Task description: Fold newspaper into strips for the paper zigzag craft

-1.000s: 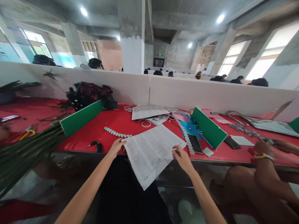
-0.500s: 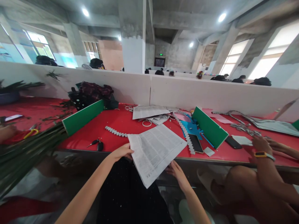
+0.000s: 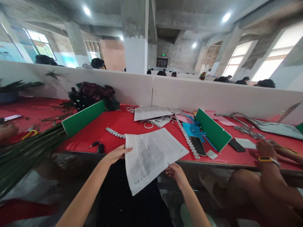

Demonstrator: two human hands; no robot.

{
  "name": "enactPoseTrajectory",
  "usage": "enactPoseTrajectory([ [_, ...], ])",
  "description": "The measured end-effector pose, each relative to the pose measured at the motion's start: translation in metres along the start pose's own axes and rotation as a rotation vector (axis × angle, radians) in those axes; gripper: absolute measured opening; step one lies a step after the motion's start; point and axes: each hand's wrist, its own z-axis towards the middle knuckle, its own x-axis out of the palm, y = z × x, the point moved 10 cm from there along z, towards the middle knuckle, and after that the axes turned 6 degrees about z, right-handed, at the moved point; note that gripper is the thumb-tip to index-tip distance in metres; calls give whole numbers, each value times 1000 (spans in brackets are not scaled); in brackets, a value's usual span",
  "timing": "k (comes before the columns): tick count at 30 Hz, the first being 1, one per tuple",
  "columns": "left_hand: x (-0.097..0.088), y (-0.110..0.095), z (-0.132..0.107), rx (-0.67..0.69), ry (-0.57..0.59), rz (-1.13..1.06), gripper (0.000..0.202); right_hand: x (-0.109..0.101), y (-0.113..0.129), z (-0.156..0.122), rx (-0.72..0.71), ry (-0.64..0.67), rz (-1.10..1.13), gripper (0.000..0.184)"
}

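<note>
Head view, newspaper sheet (image 3: 153,157): printed face up, slightly bowed; lies across the near edge of the red tabletop (image 3: 99,126), lower corner hanging over the wearer's dark clothing (image 3: 115,195).
Left hand (image 3: 118,154): closed on the sheet's left edge, thumb on the print, other fingers mostly hidden beneath.
Right hand (image 3: 176,173): fingers part curled at the lower right edge, a fingertip meeting the paper; cannot tell whether it pinches.
White folded strip (image 3: 115,132): zigzag, on the table, its right end running up to the sheet's upper left corner.
Keys (image 3: 98,145): left of the sheet, near the table's front edge.
Paper pile (image 3: 152,114): beyond the sheet, more newsprint; a white ring (image 3: 148,125) just in front.
Second zigzag strip (image 3: 188,138): right of the sheet, alongside a dark phone (image 3: 198,145) and blue material (image 3: 189,127); pale scrap (image 3: 211,154) near the phone.
Green dividers: one at left (image 3: 84,118), one at right (image 3: 211,130), both upright, angled.
Right neighbour: a co-worker's hand (image 3: 266,149), yellow-framed wristband (image 3: 264,159) below it; second phone (image 3: 236,145) near the divider.
Left neighbour: long green leaves (image 3: 35,154), yellow-handled scissors (image 3: 29,134), another person's hand (image 3: 8,130), blurred.
Back: dark bag with maroon cloth (image 3: 97,91) against a white partition (image 3: 189,91); several heads beyond.
</note>
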Motion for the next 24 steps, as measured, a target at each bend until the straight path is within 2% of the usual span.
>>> enactPoseTrajectory([
  [3, -6, 2, 2, 17, -43, 18, 52, 15, -17, 7, 124, 2, 88, 27],
  [6, -12, 1, 2, 30, -18, 44, 46, 4, -15, 16, 108, -129, 168, 30],
  [8, -18, 0, -1, 12, -4, 59, 44, -6, -8, 15, 66, -190, 135, 35],
  [10, -23, -1, -6, -10, 6, 71, 42, -11, 7, 5, -58, -209, 32, 41],
  [14, -19, -14, -14, 50, 87, 40, 39, -10, 56, -43, -497, -239, -155, 49],
  [16, -17, -20, -13, 82, 73, -35, 38, -14, 68, -59, -577, -278, -178, 53],
  [19, -13, -27, 3, 131, -28, -201, 33, -34, 67, -58, -530, -380, -122, 62],
  [21, -4, -28, 21, 161, -64, -278, 30, -51, 60, -47, -480, -433, -75, 68],
  [24, 14, -18, 52, 145, -116, -239, 26, -69, 47, -31, -403, -431, -116, 72],
])
